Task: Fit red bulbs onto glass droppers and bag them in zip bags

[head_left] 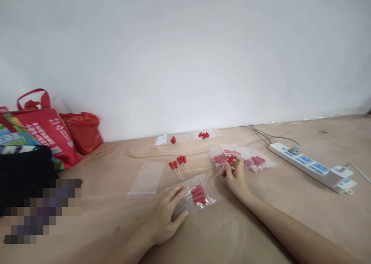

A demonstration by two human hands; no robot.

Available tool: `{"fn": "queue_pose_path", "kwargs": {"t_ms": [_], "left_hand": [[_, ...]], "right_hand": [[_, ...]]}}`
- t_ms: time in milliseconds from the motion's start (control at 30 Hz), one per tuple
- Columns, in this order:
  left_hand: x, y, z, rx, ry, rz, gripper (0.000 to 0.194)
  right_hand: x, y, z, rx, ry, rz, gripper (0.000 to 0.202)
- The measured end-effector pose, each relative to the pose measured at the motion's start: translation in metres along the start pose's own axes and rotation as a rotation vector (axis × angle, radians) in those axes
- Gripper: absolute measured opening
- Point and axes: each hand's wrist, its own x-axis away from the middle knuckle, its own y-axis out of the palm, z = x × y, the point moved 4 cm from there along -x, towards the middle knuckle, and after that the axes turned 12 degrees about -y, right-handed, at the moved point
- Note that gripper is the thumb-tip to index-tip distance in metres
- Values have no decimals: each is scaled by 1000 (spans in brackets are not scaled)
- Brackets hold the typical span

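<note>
Between the thumb and fingers of my right hand [236,175] is a dropper [230,159] with a red rubber bulb, its thin clear tube slanting down to the left. My left hand [168,214] lies with fingers apart on a clear zip bag [209,199] that holds several red-bulbed droppers. Just beyond this bag, several loose droppers [179,164] lie with their bulbs pointing away from me. A flat zip bag [146,179] with nothing visible inside lies to their left. Filled bags of droppers [257,160] overlap one another behind my right hand.
Along the wall lie loose red bulbs [173,139], a row of clear tubes [184,138] and a bag with red bulbs [214,132]. A white power strip [304,165] with cables stands at the right. Red bags [82,131] and black cloth [26,175] occupy the left.
</note>
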Motion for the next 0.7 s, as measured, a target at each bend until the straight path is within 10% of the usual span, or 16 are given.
{"fn": "queue_pose_path", "kwargs": {"t_ms": [367, 700], "left_hand": [[-1, -2, -2, 51, -30, -30, 40], [-3, -1, 0, 81, -32, -47, 43]], "right_hand": [[24, 31, 3, -361, 270, -53, 42], [37, 45, -7, -403, 384, -451, 37]]}}
